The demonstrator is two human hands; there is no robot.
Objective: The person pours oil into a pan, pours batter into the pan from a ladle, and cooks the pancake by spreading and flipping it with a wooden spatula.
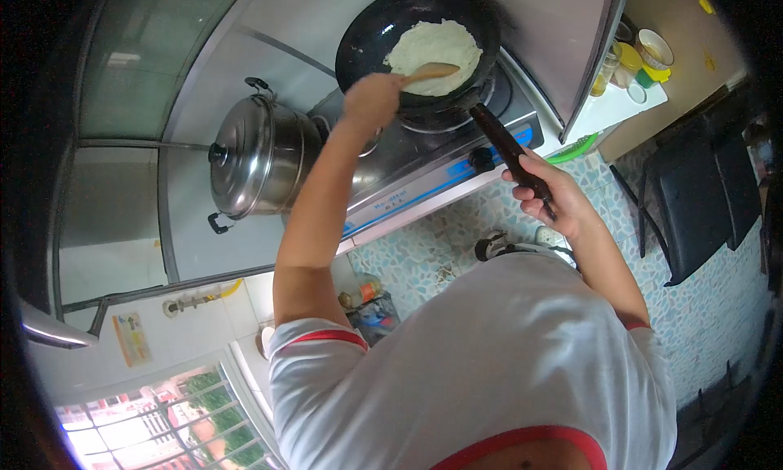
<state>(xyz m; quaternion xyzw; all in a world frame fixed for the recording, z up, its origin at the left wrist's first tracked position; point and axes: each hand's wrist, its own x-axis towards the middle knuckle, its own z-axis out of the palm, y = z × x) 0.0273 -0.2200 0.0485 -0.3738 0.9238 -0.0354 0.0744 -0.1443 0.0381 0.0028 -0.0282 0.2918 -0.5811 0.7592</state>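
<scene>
My left hand (pixel 372 103) is closed around the handle end of a wooden spatula (pixel 434 71). The spatula's blade lies on or just above a pale, flat, roundish sheet of food (pixel 432 44) with uneven edges, inside a black wok (pixel 363 42). My right hand (pixel 556 191) grips the wok's long dark handle (pixel 499 137). The wok is tilted over the burner of a gas stove (pixel 524 103), its handle reaching toward me. Whether the wok rests on the burner, I cannot tell.
A lidded steel pot (pixel 259 154) stands left of the wok. Jars (pixel 627 65) and a white bowl (pixel 655 48) sit at the right behind a panel (pixel 589 70). A black chair (pixel 693 201) stands on the tiled floor. Below the counter are a bottle (pixel 361 291) and a bag (pixel 377 317).
</scene>
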